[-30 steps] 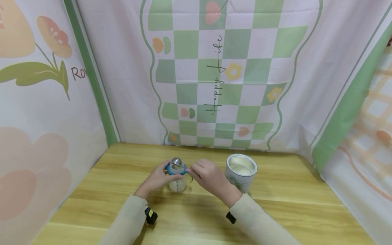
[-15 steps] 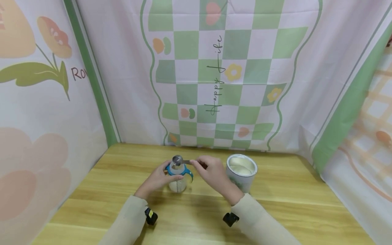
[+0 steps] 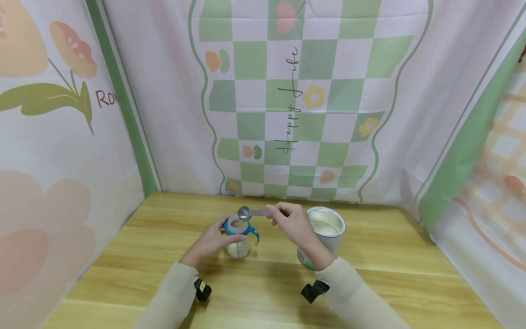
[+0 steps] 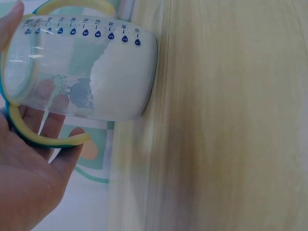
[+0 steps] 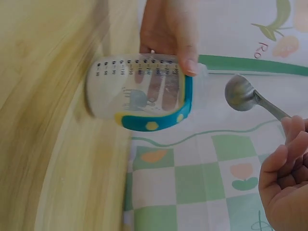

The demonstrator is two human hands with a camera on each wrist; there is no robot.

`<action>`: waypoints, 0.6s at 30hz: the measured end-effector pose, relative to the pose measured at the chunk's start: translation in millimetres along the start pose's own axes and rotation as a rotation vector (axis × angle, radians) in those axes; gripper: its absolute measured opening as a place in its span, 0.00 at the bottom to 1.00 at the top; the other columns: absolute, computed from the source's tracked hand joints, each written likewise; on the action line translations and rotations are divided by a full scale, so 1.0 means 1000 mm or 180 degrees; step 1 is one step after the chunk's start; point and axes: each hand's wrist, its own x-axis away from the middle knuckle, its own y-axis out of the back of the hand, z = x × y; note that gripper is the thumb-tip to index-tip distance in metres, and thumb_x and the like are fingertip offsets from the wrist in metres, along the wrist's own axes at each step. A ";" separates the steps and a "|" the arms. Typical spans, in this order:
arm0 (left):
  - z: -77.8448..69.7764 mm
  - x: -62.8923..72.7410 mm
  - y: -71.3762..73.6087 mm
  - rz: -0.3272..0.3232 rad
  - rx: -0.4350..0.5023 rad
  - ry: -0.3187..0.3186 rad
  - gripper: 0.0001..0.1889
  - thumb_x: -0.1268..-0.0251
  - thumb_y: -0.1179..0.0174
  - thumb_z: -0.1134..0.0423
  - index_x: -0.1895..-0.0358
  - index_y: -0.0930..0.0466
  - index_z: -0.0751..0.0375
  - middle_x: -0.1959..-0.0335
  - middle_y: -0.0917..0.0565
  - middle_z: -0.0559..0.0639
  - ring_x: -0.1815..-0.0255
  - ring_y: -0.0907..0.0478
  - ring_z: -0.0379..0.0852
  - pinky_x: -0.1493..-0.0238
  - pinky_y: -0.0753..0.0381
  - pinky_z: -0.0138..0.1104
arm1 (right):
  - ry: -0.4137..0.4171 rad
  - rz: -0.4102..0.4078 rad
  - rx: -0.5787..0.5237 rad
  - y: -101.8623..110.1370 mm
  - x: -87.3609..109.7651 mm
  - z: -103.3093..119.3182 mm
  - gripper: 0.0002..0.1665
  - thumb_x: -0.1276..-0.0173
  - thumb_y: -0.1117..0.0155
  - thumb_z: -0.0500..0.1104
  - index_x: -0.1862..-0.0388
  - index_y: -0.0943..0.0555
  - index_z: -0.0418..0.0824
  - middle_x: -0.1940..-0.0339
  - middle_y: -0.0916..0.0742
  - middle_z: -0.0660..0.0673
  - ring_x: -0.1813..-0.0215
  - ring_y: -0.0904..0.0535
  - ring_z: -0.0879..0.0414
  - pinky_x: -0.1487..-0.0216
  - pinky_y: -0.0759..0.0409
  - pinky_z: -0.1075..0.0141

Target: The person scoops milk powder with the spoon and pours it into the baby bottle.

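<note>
A clear baby bottle (image 3: 238,249) with a blue-and-yellow handled collar stands uncapped on the table. My left hand (image 3: 211,240) grips it around the collar, thumb across the front. White powder or milky contents fill its lower part, as the left wrist view shows through the marked wall (image 4: 127,77). Just above and right of the bottle's mouth is a metal measuring spoon (image 3: 244,213), its bowl facing up. The right hand (image 3: 293,224) pinches the spoon by the end of its handle. In the right wrist view the spoon's bowl (image 5: 240,93) is apart from the bottle.
An open can (image 3: 333,243) of pale powder stands right of the bottle, partly hidden behind the right forearm. The wooden table (image 3: 263,297) reaches back to a green-and-white checkered curtain (image 3: 283,123). A camera (image 3: 202,290) hangs at the left wrist.
The right hand has turned the spoon from bowl-down over the bottle's mouth to bowl-up, and lifted it slightly up and right. The left hand and bottle have stayed in place.
</note>
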 end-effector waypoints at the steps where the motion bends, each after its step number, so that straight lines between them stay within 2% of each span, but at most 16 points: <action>1: 0.000 0.000 0.000 0.0007 0.0000 -0.0004 0.43 0.45 0.26 0.42 0.27 0.33 0.47 0.37 0.22 0.50 0.33 0.30 0.59 0.37 0.34 0.63 | -0.0039 -0.0010 -0.0020 0.002 0.000 0.000 0.23 0.25 0.38 0.56 0.73 0.14 0.42 0.79 0.17 0.46 0.85 0.37 0.59 0.84 0.39 0.67; 8: -0.001 0.001 0.001 0.0009 -0.0102 -0.0029 0.42 0.46 0.26 0.41 0.28 0.32 0.43 0.39 0.21 0.46 0.34 0.30 0.56 0.37 0.34 0.63 | -0.0148 -0.0018 -0.0026 0.012 0.000 0.005 0.23 0.24 0.39 0.55 0.73 0.14 0.41 0.77 0.16 0.40 0.77 0.28 0.55 0.76 0.30 0.67; 15: -0.005 0.001 0.002 0.0011 -0.0255 -0.0020 0.43 0.47 0.26 0.39 0.28 0.32 0.44 0.39 0.22 0.45 0.34 0.29 0.54 0.35 0.34 0.60 | -0.0187 0.0012 -0.0069 0.023 0.002 0.009 0.22 0.25 0.39 0.55 0.71 0.14 0.40 0.78 0.17 0.43 0.84 0.38 0.59 0.83 0.40 0.68; 18: -0.007 0.000 0.003 0.0012 -0.0327 -0.0031 0.42 0.46 0.27 0.39 0.28 0.32 0.45 0.39 0.22 0.45 0.35 0.28 0.53 0.36 0.32 0.58 | -0.0176 0.0018 -0.0039 0.029 0.003 0.008 0.23 0.24 0.40 0.56 0.71 0.14 0.40 0.78 0.17 0.44 0.84 0.40 0.59 0.83 0.41 0.68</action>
